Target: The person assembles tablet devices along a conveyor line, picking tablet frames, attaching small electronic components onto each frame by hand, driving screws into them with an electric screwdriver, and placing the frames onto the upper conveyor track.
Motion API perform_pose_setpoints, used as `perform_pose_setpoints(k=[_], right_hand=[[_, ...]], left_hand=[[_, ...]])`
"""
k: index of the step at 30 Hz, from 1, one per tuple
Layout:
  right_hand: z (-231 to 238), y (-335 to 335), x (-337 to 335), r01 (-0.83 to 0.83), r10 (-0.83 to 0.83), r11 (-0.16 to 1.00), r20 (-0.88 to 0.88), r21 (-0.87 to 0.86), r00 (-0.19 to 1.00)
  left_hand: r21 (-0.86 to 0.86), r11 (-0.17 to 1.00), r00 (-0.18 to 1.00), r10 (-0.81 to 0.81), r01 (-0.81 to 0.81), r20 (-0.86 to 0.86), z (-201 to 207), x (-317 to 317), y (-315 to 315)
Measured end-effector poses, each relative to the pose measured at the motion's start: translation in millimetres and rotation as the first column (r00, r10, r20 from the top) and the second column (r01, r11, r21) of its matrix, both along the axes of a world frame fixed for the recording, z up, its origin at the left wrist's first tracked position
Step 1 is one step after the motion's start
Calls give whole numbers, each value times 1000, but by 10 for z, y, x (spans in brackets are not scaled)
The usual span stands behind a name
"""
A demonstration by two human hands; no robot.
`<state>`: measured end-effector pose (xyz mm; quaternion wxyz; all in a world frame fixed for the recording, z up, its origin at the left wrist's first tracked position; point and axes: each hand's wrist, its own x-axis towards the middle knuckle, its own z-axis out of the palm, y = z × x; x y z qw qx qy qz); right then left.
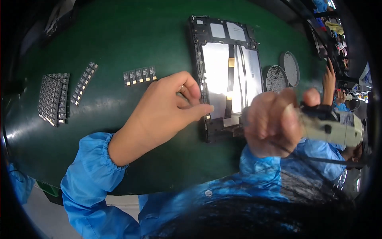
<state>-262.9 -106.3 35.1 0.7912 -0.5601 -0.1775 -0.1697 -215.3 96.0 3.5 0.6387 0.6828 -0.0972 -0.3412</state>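
A tablet-like device (219, 123) with a black frame and silvery inner panels lies opened on the green table. My left hand (167, 99) is at its left edge, fingers curled and thumb tip over the frame. Whether something small sits between those fingertips is hidden. Blurred by motion, my right hand (274, 123) is closed round a pale electric screwdriver (338, 127) with a black end, above the device's lower right corner. Just beyond my left wrist is a short row of small black circuit pieces (139, 75) with gold ends.
Farther left lie a slanted strip of similar pieces (84, 83) and a stacked sheet of them (51, 97). Two round shallow dishes (290, 68) stand right of the device, one holding tiny parts. Another person's arm (329, 81) shows at the far right.
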Motion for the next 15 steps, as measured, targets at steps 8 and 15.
perform_pose_setpoints(k=[8, 15], right_hand=[[1, 272, -34, -108, 88, 968, -98, -228, 991], [-133, 311, -19, -130, 122, 980, -61, -154, 991]], left_hand=[[-133, 990, 996, 47, -37, 74, -50, 18, -25], [-155, 986, 991, 79, -61, 110, -119, -49, 12]])
